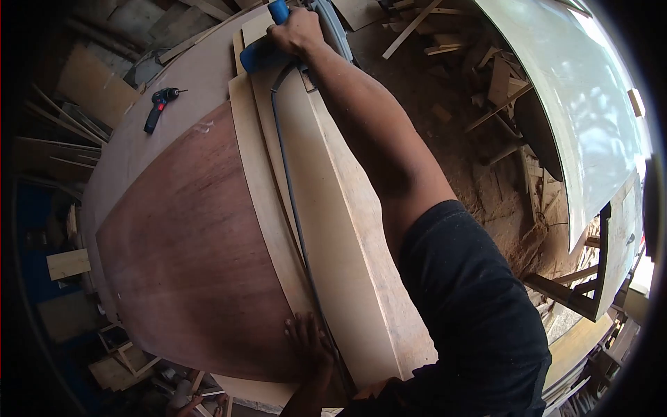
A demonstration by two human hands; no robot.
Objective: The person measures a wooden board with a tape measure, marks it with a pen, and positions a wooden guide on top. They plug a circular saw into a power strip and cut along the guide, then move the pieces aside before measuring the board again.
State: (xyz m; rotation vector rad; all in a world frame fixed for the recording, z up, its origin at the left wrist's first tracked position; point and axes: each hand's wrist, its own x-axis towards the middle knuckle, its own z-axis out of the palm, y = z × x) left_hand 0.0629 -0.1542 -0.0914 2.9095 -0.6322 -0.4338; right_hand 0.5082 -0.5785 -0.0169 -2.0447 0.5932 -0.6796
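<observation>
My right hand (297,31) at 12 o'clock, fingers wrapped tight around blue power tool (262,54) on far end of pale board (347,229). Cable (292,201) trails back toward me. My left hand (309,340) at 6 o'clock, fingers spread flat, pressing board edge beside reddish plywood sheet (187,250). Cordless drill (158,105) lies at 10 o'clock, well apart.

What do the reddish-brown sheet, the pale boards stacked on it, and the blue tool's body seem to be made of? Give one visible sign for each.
Reddish-brown sheet: probably plywood or veneer, matt, with fine streaky grain.
Pale boards: likely unfinished light wood or board, with a dull, raw-looking face and straight cut edges.
Blue tool, gripped by the right hand: apparently moulded plastic, smooth and evenly coloured.
</observation>
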